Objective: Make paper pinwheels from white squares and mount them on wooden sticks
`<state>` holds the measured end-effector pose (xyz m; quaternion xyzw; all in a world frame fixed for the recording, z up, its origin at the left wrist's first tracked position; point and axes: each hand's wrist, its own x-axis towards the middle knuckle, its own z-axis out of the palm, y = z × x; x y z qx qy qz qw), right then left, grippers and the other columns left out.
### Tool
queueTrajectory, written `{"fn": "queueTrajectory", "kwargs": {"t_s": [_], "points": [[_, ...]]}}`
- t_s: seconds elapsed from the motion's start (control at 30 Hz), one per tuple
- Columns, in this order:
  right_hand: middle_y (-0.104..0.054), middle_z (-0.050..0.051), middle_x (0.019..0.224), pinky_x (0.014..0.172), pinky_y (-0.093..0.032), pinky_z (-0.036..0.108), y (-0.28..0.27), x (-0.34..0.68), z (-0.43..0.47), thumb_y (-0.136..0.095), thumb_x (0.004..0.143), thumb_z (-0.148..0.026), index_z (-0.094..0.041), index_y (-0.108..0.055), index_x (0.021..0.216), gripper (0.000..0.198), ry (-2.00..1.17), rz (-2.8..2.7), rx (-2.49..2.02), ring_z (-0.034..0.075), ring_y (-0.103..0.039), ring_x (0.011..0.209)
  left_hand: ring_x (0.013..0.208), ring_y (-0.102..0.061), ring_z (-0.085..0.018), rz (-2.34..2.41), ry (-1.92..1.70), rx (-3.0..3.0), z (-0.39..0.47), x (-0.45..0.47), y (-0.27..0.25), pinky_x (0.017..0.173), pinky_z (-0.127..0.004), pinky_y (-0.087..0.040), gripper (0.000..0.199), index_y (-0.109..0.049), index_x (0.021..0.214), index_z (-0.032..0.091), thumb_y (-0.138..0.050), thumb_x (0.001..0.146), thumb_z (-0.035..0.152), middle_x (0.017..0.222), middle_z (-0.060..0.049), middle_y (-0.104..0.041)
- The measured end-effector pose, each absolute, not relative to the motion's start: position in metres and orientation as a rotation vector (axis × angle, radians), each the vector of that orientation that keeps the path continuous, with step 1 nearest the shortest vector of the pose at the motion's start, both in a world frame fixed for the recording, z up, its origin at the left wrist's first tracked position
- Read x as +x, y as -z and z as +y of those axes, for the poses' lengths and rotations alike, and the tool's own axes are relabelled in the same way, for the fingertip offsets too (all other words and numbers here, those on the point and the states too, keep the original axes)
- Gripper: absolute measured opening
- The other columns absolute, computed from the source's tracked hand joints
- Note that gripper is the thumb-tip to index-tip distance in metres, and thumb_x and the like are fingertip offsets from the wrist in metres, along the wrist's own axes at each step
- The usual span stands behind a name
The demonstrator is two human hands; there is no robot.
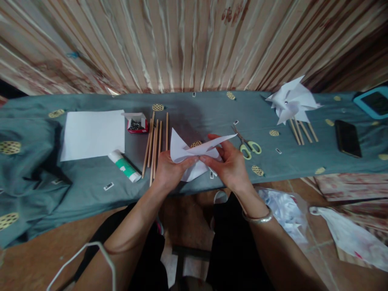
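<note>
1. The folded paper point(192, 151) hides most of the left hand's point(168, 171) fingers – only its thumb shows clearly – and partly covers those of the right hand point(233, 166).
2. The thumbs meet at the paper's middle, so whatever lies beneath their tips cannot be told.
3. The white pinwheel point(292, 101) covers the upper ends of the wooden sticks point(305, 131) below it.
4. The metal pieces point(137, 124) in the red box point(142, 128) are too small to tell apart.
5. The blue-framed device point(376, 101) and white bag point(351, 230) run off the right edge; the white loop point(93, 243) leaves at the bottom.
6. The clear bag's point(285, 210) contents are blurred.
</note>
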<state>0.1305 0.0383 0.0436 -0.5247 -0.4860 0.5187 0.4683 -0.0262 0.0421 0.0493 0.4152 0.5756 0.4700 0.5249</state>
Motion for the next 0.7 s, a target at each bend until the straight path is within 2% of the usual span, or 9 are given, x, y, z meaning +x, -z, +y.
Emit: {"fn": "queueTrajectory", "kwargs": {"t_s": [0.23,0.53,0.7], "points": [[-0.074,0.004,0.092,0.073,-0.06,0.036,-0.0471,0.1301,0.0383,-0.082,0.063,-0.036,-0.02,-0.057,0.121,0.065,-1.278,-1.193,-1.345,0.022,-0.07,0.084,0.061,-0.066,-0.018,1.379,-1.103,0.996,0.0428,-0.0254,-0.0514,0.055,-0.026,-0.054,0.023,-0.069,0.069,0.012,-0.079,0.053,0.024,0.066,-0.004,-0.072],[-0.073,0.004,0.098,0.075,-0.057,0.033,-0.0462,0.132,0.0377,-0.078,0.064,-0.027,-0.019,-0.057,0.12,0.06,-1.242,-1.23,-1.339,0.02,-0.069,0.084,0.059,-0.066,-0.017,1.37,-1.074,0.94,0.0426,-0.024,-0.0517,0.054,-0.025,-0.054,0.023,-0.068,0.07,0.013,-0.079,0.053,0.023,0.065,-0.003,-0.071],[-0.073,0.004,0.095,0.073,-0.057,0.033,-0.045,0.1309,0.0378,-0.078,0.064,-0.028,-0.019,-0.057,0.12,0.059,-1.242,-1.222,-1.342,0.019,-0.068,0.082,0.06,-0.066,-0.018,1.349,-1.049,0.919,0.0415,-0.0246,-0.0517,0.056,-0.026,-0.055,0.025,-0.069,0.072,0.014,-0.079,0.053,0.025,0.068,-0.003,-0.073]]}}
